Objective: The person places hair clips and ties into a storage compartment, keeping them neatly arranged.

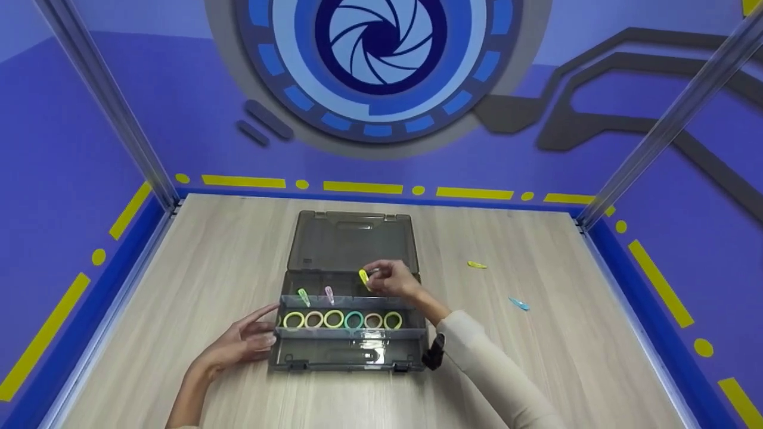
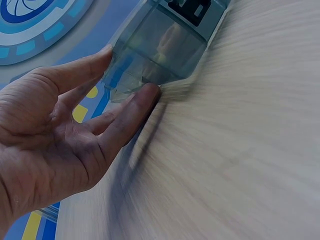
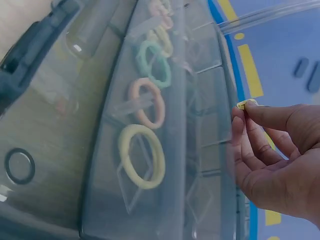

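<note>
A smoky transparent organizer box (image 1: 322,354) lies on the table with its lid (image 1: 351,241) folded back. My right hand (image 1: 393,279) pinches a yellow snap hair clip (image 1: 363,277) between thumb and fingertips, above the box's back row; the right wrist view shows the clip's edge (image 3: 246,104) at the fingertips. A green hair clip (image 1: 304,297) and a pink hair clip (image 1: 329,294) stand in that row. Several coloured hair ties (image 1: 354,320) line the middle row. At the box's left side, my left hand (image 1: 241,339) rests its extended fingertips against the wall (image 2: 165,55).
To the right of the box, another yellow hair clip (image 1: 477,264) and a blue hair clip (image 1: 519,304) lie on the wooden table (image 1: 536,369). Metal posts (image 1: 113,95) and printed blue panels enclose the table at the back and sides.
</note>
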`<action>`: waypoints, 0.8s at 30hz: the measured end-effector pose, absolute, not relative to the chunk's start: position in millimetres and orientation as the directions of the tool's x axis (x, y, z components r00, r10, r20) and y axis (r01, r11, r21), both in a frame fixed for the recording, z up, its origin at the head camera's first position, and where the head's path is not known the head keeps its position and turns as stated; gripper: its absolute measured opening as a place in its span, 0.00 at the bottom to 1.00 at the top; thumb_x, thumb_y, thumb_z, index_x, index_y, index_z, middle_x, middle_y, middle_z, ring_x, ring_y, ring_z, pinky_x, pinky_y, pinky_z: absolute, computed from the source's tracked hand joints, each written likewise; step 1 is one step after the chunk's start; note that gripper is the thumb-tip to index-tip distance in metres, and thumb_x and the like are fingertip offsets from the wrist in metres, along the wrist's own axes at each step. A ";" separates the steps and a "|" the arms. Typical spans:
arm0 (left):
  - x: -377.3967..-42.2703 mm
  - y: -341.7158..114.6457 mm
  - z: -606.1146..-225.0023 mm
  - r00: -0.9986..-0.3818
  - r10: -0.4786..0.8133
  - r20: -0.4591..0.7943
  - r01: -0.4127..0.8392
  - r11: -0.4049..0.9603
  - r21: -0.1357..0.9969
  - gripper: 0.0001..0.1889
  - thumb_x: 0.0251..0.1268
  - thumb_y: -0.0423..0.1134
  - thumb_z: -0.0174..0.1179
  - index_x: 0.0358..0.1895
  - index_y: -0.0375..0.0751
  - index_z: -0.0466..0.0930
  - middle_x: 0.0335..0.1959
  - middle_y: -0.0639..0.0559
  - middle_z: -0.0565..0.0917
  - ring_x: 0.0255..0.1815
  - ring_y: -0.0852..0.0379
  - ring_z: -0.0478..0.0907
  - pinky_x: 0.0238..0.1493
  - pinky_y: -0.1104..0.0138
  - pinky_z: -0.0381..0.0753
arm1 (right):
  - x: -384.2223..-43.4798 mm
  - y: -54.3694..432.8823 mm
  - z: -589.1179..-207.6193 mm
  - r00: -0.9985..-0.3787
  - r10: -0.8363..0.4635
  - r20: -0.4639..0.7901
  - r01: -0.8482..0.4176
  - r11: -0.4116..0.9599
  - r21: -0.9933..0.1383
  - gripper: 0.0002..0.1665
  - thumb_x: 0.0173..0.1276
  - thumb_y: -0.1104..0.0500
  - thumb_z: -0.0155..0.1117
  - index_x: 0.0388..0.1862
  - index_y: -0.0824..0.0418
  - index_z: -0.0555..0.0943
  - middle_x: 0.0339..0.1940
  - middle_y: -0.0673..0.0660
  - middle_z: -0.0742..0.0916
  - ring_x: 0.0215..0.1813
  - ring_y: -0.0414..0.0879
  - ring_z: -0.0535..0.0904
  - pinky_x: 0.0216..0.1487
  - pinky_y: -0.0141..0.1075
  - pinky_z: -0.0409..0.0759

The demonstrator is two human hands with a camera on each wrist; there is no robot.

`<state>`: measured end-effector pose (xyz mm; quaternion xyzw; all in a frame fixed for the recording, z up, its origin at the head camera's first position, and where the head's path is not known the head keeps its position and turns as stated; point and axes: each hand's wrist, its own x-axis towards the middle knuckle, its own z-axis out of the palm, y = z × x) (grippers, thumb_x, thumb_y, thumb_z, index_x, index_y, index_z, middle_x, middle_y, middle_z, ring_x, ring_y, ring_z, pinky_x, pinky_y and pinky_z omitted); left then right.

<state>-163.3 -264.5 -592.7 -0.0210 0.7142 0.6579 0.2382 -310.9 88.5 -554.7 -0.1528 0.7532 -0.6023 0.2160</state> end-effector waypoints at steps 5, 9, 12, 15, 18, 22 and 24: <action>-163.4 -265.6 -591.5 -0.883 0.281 -0.377 -0.351 0.139 0.926 0.41 0.73 0.43 0.63 0.83 0.47 0.50 0.72 0.28 0.67 0.60 0.47 0.82 0.62 0.49 0.83 | -310.7 77.1 -562.8 -0.859 -0.508 -0.067 -0.111 0.312 -0.943 0.19 0.61 0.78 0.64 0.53 0.80 0.81 0.38 0.76 0.89 0.36 0.54 0.90 0.36 0.28 0.86; -163.2 -266.0 -591.9 -0.883 0.290 -0.369 -0.343 0.136 0.929 0.41 0.74 0.42 0.62 0.83 0.45 0.50 0.72 0.26 0.66 0.61 0.47 0.82 0.62 0.49 0.83 | -308.1 69.5 -565.6 -0.863 -0.502 -0.052 -0.185 0.411 -0.893 0.17 0.58 0.78 0.67 0.48 0.77 0.84 0.35 0.72 0.90 0.40 0.63 0.90 0.33 0.23 0.81; -163.6 -265.9 -591.8 -0.882 0.299 -0.365 -0.342 0.127 0.931 0.41 0.74 0.41 0.62 0.83 0.45 0.49 0.72 0.24 0.65 0.61 0.46 0.81 0.62 0.49 0.83 | -306.3 65.6 -566.8 -0.867 -0.498 -0.011 -0.273 0.492 -0.827 0.14 0.56 0.77 0.70 0.43 0.75 0.87 0.33 0.69 0.91 0.35 0.58 0.90 0.33 0.24 0.81; -163.3 -265.9 -592.1 -0.882 0.305 -0.361 -0.341 0.117 0.933 0.42 0.74 0.40 0.62 0.83 0.45 0.48 0.73 0.24 0.64 0.62 0.46 0.81 0.62 0.48 0.83 | -305.0 62.4 -568.0 -0.875 -0.484 0.014 -0.318 0.551 -0.771 0.13 0.54 0.77 0.69 0.40 0.74 0.88 0.34 0.67 0.92 0.30 0.46 0.86 0.34 0.27 0.81; -163.3 -266.2 -593.0 -0.882 0.305 -0.360 -0.341 0.117 0.933 0.42 0.74 0.40 0.62 0.83 0.45 0.48 0.73 0.24 0.63 0.62 0.45 0.80 0.62 0.47 0.82 | -304.1 58.9 -569.0 -0.892 -0.452 -0.002 -0.296 0.589 -0.752 0.13 0.53 0.77 0.69 0.39 0.72 0.89 0.35 0.66 0.92 0.29 0.40 0.81 0.34 0.29 0.81; -163.1 -266.2 -593.1 -0.884 0.298 -0.361 -0.340 0.122 0.932 0.41 0.73 0.41 0.62 0.83 0.46 0.49 0.73 0.24 0.64 0.63 0.44 0.80 0.63 0.47 0.82 | -302.1 54.3 -569.1 -0.913 -0.406 -0.019 -0.261 0.621 -0.739 0.13 0.53 0.76 0.70 0.39 0.71 0.90 0.35 0.64 0.92 0.32 0.48 0.88 0.36 0.36 0.85; -163.0 -266.1 -592.9 -0.885 0.295 -0.362 -0.341 0.122 0.932 0.42 0.73 0.41 0.62 0.83 0.46 0.49 0.73 0.24 0.64 0.63 0.44 0.80 0.63 0.47 0.82 | -300.9 52.2 -568.8 -0.921 -0.389 -0.023 -0.251 0.637 -0.729 0.13 0.53 0.75 0.70 0.39 0.70 0.90 0.35 0.64 0.92 0.36 0.53 0.89 0.38 0.41 0.87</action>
